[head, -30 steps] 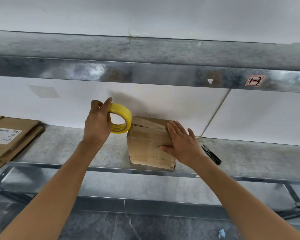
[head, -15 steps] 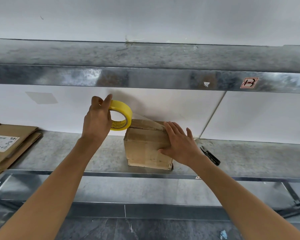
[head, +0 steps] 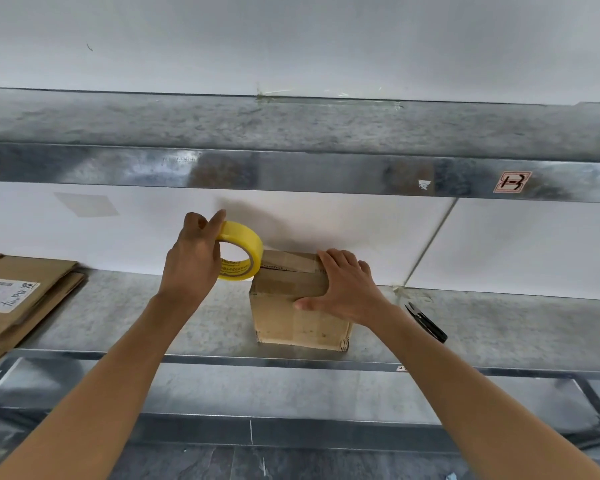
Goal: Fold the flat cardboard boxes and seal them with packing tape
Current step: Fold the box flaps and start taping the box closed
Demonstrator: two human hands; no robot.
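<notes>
Head view: left hand around tape roll, right hand flat on box.

The small brown box stands folded up on the metal shelf, top flaps shut; the yellow tape roll is up on its edge, right at the box's top left corner; a strip of tape runs across the top; flat brown boxes lie stacked far to the left.
</notes>
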